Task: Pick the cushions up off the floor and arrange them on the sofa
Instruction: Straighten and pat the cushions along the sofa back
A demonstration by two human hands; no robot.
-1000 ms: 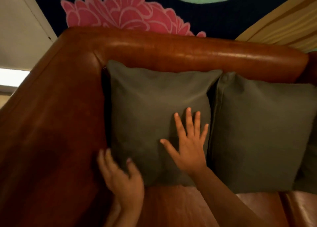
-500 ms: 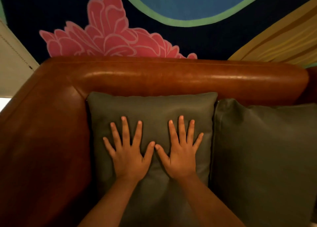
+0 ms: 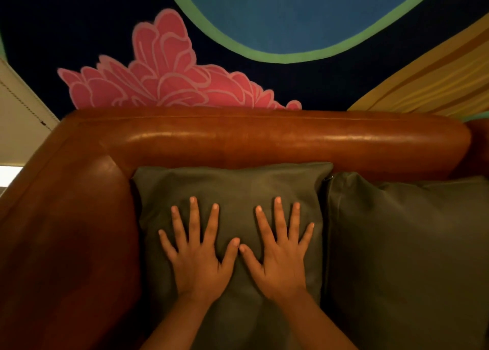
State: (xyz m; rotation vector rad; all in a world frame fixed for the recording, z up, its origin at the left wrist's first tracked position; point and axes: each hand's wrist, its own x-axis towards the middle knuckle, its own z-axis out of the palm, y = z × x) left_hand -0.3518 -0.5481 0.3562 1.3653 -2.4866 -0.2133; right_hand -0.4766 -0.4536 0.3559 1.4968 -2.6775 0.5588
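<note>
I had my left hand (image 3: 197, 259) and right hand (image 3: 280, 259) both flat, fingers straight and spread, palms pressing on the grey-green cushion (image 3: 232, 183), thumb tips almost touching, nothing gripped. That cushion sat in the left corner of the sofa (image 3: 264, 140), up against the backrest and the armrest (image 3: 66, 230). Second cushion (image 3: 402, 243) just beside it on the right, edges touching. Painted wall (image 3: 164, 85) with a pink flower behind
</note>
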